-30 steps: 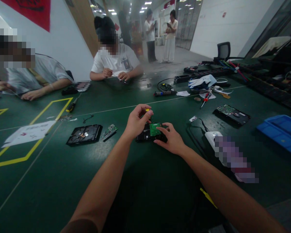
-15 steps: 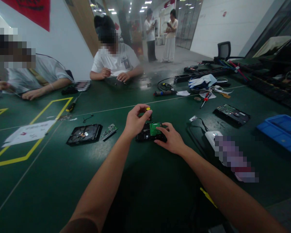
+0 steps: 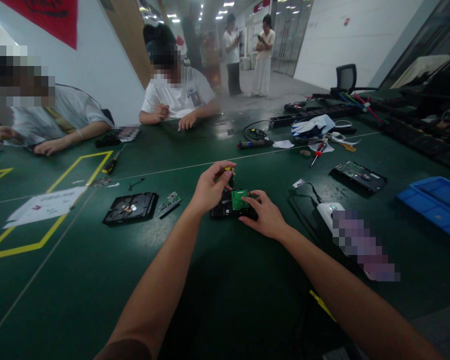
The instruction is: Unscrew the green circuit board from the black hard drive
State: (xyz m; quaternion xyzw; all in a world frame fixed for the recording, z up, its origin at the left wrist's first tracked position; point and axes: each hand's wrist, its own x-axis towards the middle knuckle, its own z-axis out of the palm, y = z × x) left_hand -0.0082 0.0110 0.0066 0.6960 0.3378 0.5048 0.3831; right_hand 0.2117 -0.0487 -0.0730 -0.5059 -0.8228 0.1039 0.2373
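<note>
Head view, left hand: the left hand [image 3: 211,187] pinches a small tool with a yellow top and dark shaft [image 3: 231,182] between thumb and fingers; the tool stands roughly upright above the far side of the drive, and its tip is too small to make out.
Right hand: the right hand [image 3: 264,215] has its thumb and fingers spread, forefinger on the green printed circuit board [image 3: 239,199], thumb at the drive's near edge; how hard they press, I cannot tell.
Drive in work: the black rectangular hard drive [image 3: 223,209] lies flat on the dark green tabletop [image 3: 206,280], between and below the hands, board side up.
Left of the hands: a loose green circuit board with a black strip [image 3: 170,204] lies beside a black open-faced metal drive casing [image 3: 130,207]; farther off is a black-and-yellow screwdriver [image 3: 111,164].
Right of the hands: a white oblong device with a black cable [image 3: 330,209], another dark hard drive [image 3: 359,177], a blue plastic tray [image 3: 431,197].
Across the table: a seated person in a white T-shirt [image 3: 185,92] has both hands near the tabletop.
</note>
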